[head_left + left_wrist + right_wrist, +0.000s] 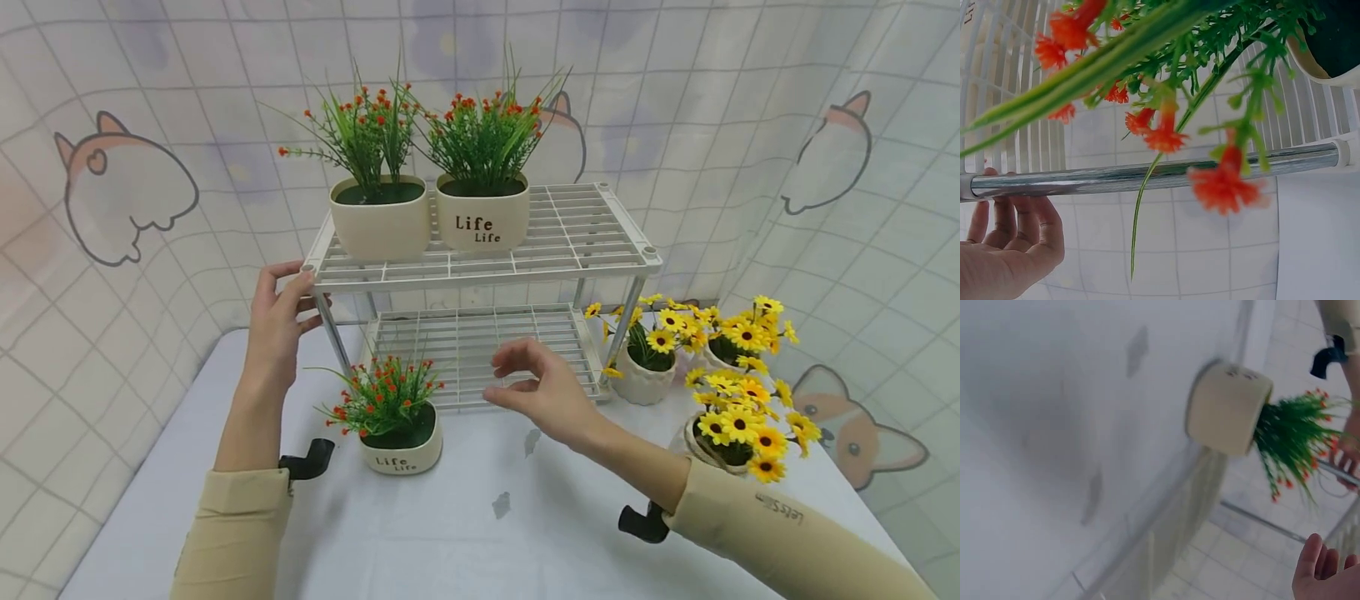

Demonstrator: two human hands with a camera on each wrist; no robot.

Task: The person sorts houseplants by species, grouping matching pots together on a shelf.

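A white two-tier wire rack (577, 225) with metal posts stands on the table. My left hand (281, 321) grips its front left corner, the fingers around the top of the post (1072, 181). My right hand (543, 392) hovers before the lower shelf (472, 333), thumb and fingers apart and holding nothing. Two cream pots of red flowers, a left one (380, 225) and a right one (483, 221) lettered "Life", sit on the top shelf. A third cream pot (405, 450) with red flowers stands on the table before the rack's left end, tilted in the head view.
Right of the rack stand several pots of yellow flowers, among them a white pot (643, 379) by the right post and a rope-trimmed pot (693, 442) nearer me. Grey patches (501, 504) mark the white tablecloth (420, 542). A patterned curtain (247, 108) surrounds the table.
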